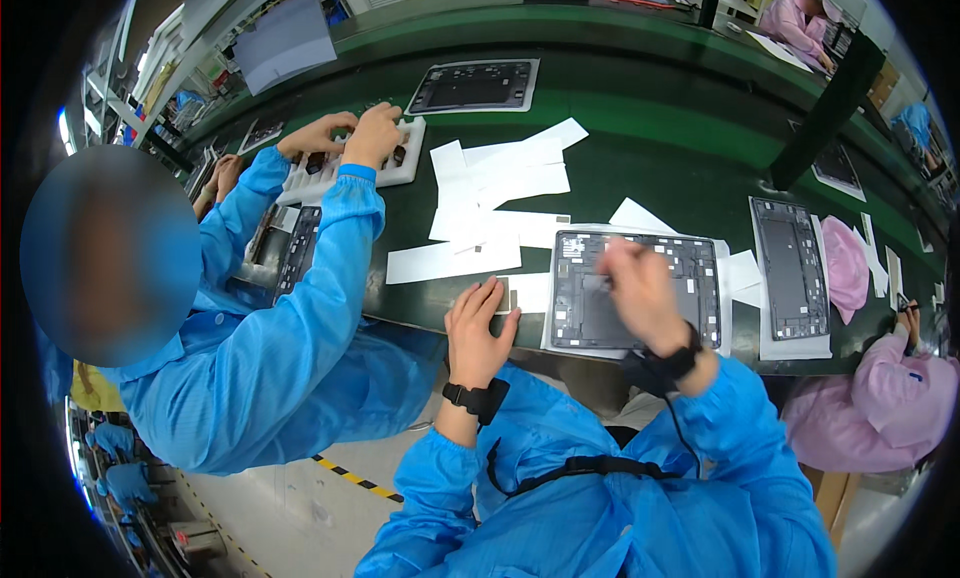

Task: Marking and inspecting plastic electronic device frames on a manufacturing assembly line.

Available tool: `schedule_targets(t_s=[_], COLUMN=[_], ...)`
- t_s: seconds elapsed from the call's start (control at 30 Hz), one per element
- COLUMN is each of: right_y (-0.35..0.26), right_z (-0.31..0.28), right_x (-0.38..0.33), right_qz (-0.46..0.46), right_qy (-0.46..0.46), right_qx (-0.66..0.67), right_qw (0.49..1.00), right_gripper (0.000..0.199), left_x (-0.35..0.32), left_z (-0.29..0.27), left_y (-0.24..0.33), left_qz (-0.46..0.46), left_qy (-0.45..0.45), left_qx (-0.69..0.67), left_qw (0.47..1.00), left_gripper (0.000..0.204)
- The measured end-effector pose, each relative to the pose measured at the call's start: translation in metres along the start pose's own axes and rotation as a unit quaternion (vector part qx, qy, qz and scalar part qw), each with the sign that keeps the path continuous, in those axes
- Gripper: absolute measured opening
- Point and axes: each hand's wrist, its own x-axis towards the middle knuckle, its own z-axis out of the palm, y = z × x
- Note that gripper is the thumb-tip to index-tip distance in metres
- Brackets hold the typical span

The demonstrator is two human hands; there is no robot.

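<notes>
In front of me a dark tablet housing (pixel 590 313) lies flat on a white sheet, its inside dotted with small pale pieces. My right hand (pixel 642 293) is over its middle, somewhat blurred, with fingers drawn together; what they hold, if anything, I cannot make out. My left hand (pixel 476 333) rests at the table edge left of the housing, fingers stretched and thumb apart. Between its thumb and index finger lies the grey end of a white paper strip (pixel 533 292). More white paper strips (pixel 500 178) overlap beyond it, a few bearing small grey patches.
On my left a co-worker in a blue smock (pixel 250 348) reaches into a white foam tray (pixel 403 166). Another housing (pixel 470 86) lies at the back, and one more (pixel 790 268) on the right beside a pink cloth (pixel 845 268). A dark post (pixel 825 113) rises from the green table (pixel 620 158).
</notes>
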Motion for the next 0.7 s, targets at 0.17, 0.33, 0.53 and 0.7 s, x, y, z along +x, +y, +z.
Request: schedule_targets(t_s=[0.17, 0.33, 0.53, 0.7], right_y=[0.039, 0.039, 0.045, 0.034], right_z=[0.078, 0.084, 0.090, 0.087], right_x=[0.025, 0.019, 0.025, 0.025], right_qz=[0.136, 0.112, 0.020, 0.018], right_qy=[-0.074, -0.071, 0.007, -0.036], right_qx=[0.197, 0.110, -0.014, -0.070], right_qw=[0.968, 0.985, 1.000, 0.997], right_gripper=[0.030, 0.035, 0.040, 0.036], left_x=[0.000, -0.002, 0.000, -0.001], left_z=[0.001, -0.001, -0.001, 0.001], left_y=[-0.004, -0.005, -0.004, -0.006], left_qz=[0.000, 0.003, 0.002, 0.005], left_qy=[-0.013, -0.025, -0.033, -0.022], left_qx=[-0.003, 0.007, 0.008, 0.015], left_qw=[1.000, 1.000, 0.999, 1.000], left_gripper=[0.038, 0.038, 0.039, 0.039])
